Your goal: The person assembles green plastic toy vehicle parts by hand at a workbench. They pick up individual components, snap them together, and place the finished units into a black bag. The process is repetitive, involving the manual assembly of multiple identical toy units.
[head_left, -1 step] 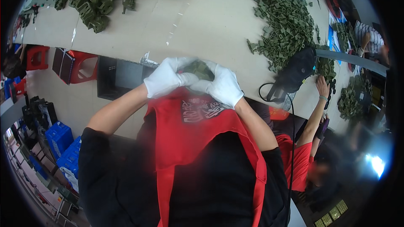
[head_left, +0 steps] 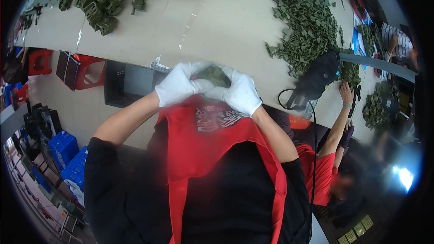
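Bare counter ahead of both hands: open passage. Green part heaps block far left and right. Black bag and a co-worker's arm crowd the right side.

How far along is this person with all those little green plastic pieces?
Nothing visibly finished. In hand: left hand and right hand, both white-gloved, clasp one green piece. Left: large loose green heaps on the table, at far left and right.
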{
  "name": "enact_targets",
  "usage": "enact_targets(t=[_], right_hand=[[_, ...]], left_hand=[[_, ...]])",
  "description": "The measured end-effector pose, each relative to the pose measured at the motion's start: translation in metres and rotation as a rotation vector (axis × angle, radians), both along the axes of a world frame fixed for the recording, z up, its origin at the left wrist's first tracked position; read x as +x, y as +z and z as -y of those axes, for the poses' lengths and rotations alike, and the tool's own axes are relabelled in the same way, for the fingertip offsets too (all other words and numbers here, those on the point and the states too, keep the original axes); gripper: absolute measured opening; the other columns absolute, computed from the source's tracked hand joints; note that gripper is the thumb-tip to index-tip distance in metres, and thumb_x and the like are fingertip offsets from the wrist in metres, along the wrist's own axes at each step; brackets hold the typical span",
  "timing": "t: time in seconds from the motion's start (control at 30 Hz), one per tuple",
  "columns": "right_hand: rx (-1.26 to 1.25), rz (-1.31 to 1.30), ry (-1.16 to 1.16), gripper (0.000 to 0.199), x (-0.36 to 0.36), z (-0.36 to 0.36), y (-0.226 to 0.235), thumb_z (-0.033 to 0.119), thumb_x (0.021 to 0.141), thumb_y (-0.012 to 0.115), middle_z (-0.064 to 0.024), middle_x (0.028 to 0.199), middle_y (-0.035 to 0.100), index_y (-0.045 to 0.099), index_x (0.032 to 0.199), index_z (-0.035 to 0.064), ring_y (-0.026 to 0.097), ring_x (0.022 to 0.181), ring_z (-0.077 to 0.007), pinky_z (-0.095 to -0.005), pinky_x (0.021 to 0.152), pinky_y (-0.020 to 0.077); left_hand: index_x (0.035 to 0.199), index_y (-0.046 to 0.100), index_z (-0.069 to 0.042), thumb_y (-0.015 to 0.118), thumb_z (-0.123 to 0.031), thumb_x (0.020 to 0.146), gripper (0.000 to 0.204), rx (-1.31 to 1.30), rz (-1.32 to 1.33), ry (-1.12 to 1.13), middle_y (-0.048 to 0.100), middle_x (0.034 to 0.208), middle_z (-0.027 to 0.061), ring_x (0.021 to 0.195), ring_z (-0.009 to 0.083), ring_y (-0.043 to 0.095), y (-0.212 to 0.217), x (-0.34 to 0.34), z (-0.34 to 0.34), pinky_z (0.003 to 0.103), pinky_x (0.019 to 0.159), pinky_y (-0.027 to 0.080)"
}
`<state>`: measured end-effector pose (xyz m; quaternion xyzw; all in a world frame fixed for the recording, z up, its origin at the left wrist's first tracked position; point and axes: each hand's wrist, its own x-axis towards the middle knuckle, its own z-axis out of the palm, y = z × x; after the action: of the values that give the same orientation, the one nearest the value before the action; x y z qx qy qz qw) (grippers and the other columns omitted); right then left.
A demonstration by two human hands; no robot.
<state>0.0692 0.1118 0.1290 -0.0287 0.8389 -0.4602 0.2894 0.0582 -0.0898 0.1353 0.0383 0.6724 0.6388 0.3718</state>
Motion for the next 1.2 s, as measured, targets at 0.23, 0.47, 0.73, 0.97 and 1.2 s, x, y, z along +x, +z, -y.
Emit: enact_targets(t=[0.23, 0.47, 0.73, 0.97, 1.2], right_hand=[[-0.267, 0.176, -0.237, 0.065, 0.0, -0.003, -0.012, 0.024, 0.074, 0.078, -0.016, 0.12, 0.065, 0.055, 0.132, 0.0076, 0.066, 0.106, -0.0251, -0.0326, 0.089, 0.0505], [0.123, -0.294, 0.15, 0.051, -0.004, -0.005, 0.007, 0.03, 0.084, 0.066, -0.0193, 0.12, 0.062, 0.057, 0.129, 0.0069, 0.063, 0.105, -0.0341, -0.0365, 0.09, 0.0514], [-0.459, 0.17, -0.154, 0.049, 0.0, -0.021, -0.008, 0.014, 0.088, 0.063, -0.0124, 0.122, 0.064, 0.052, 0.135, 0.0031, 0.063, 0.109, -0.0218, -0.034, 0.093, 0.049], [-0.124, 0.234, 0.023, 0.071, -0.019, -0.01, 0.015, 0.02, 0.074, 0.074, -0.0168, 0.125, 0.062, 0.048, 0.138, 0.0002, 0.06, 0.115, -0.0234, -0.0312, 0.1, 0.045], [-0.213, 0.161, -0.098, 0.065, -0.008, -0.001, -0.004, 0.021, 0.072, 0.077, -0.0153, 0.118, 0.066, 0.055, 0.131, 0.003, 0.064, 0.107, -0.0234, -0.031, 0.093, 0.049]], left_hand=[[0.134, 0.049, 0.007, 0.062, -0.01, 0.09, 0.049, 0.121, 0.148, 0.056, 0.063, 0.121, 0.014, 0.111, 0.0183, 0.058, -0.012, -0.008, -0.004, 0.031, 0.098, 0.046], [0.136, 0.047, 0.006, 0.065, -0.014, 0.089, 0.055, 0.114, 0.077, -0.051, 0.061, 0.123, 0.0152, 0.112, 0.0191, 0.057, -0.006, -0.01, -0.007, 0.031, 0.097, 0.045], [0.138, 0.045, 0.006, 0.066, -0.008, 0.085, 0.059, 0.173, 0.084, -0.009, 0.059, 0.127, 0.0151, 0.115, 0.0195, 0.056, -0.006, -0.006, 0.001, 0.031, 0.099, 0.044], [0.136, 0.046, 0.008, 0.072, -0.008, 0.081, 0.063, 0.2, 0.251, 0.041, 0.06, 0.126, 0.015, 0.113, 0.0203, 0.058, -0.005, -0.009, -0.006, 0.03, 0.098, 0.045], [0.133, 0.05, 0.007, 0.07, -0.007, 0.082, 0.057, 0.104, 0.105, 0.053, 0.065, 0.119, 0.0149, 0.108, 0.0194, 0.061, -0.011, -0.004, -0.007, 0.03, 0.094, 0.048]])
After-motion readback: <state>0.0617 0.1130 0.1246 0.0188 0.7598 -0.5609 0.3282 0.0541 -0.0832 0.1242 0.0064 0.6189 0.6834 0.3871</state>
